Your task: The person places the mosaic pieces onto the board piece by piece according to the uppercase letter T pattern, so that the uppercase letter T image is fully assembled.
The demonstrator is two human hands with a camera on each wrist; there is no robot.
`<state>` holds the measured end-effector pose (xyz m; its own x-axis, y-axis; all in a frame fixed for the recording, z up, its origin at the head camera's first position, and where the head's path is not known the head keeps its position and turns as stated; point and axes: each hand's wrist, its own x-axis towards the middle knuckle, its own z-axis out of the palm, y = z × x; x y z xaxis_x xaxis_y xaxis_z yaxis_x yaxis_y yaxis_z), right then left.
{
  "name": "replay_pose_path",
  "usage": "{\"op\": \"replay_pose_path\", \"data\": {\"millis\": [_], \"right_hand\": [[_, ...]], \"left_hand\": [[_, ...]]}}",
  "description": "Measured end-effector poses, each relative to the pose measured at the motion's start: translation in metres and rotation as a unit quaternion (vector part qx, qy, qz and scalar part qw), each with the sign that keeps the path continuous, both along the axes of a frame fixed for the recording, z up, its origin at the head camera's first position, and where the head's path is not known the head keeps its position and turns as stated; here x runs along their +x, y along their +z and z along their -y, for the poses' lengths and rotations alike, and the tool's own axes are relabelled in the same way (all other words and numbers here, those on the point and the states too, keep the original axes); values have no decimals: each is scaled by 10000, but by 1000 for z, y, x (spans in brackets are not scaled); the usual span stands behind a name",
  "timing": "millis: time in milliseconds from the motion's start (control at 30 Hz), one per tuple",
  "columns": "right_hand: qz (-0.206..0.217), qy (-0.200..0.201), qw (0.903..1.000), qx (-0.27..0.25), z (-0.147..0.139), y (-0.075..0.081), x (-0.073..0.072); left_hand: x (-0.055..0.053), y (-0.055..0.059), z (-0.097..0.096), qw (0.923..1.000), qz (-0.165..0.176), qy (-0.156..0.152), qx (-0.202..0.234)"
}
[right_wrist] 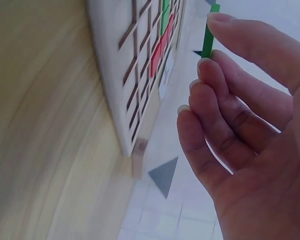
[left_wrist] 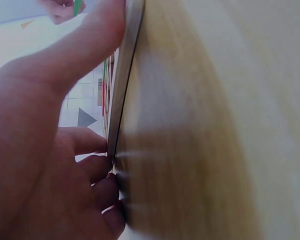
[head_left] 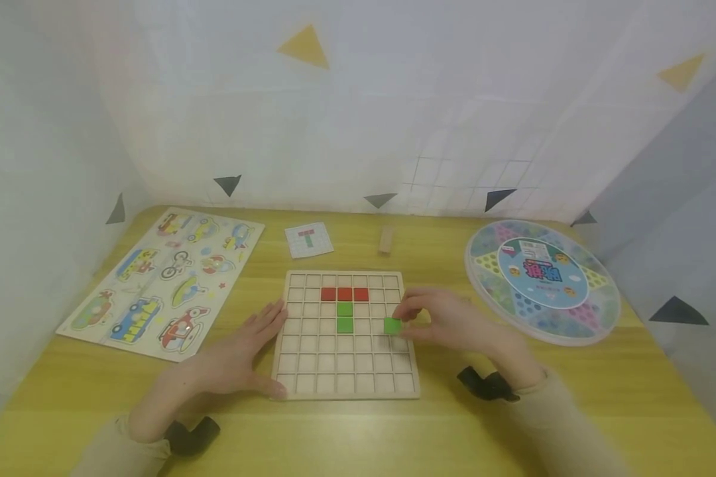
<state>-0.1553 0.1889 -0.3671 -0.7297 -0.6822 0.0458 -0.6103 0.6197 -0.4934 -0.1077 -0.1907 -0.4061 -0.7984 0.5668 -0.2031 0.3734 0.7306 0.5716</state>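
Observation:
A wooden grid board lies on the table with three red square tiles in a row and two green tiles below the middle one. Between thumb and fingers my right hand pinches another green tile, raised over the board's right side. My left hand rests along the board's left edge, its thumb at the near left corner and its fingertips against the side. In the left wrist view, the fingers touch the board's rim.
Behind the board lie a card with a red and green T pattern and a small wooden block. A vehicle picture puzzle is at the left, a round game box at the right. Draped walls enclose the table.

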Motion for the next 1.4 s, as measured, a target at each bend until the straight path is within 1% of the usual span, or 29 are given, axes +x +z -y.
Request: {"op": "replay_pose_path", "data": {"millis": [167,400,600,833,1000,1167,1400], "right_hand": [[108,146,9998,19,19,2,-2],[391,334,9986,-152,44,6,0],[376,531,9976,-255,58,7,2],[293,725,9965,-306,63,-2,1],[248,796,9965,-96,68,-13,-1],[146,749,9970,107,71,-22,-1],[282,630,9973,269,73,-23,-1]], "left_hand": [[0,-1,1,10000,2,20,-23],[0,-1,0,10000,-15,4,-15],[1,0,-1,10000,33,37,2],[1,-1,0,10000,-10,23,-22],[1,-2,0,10000,-12,20,-23],[1,-2,0,10000,-4,31,-19],[1,0,0,10000,-28,21,-21]]}}
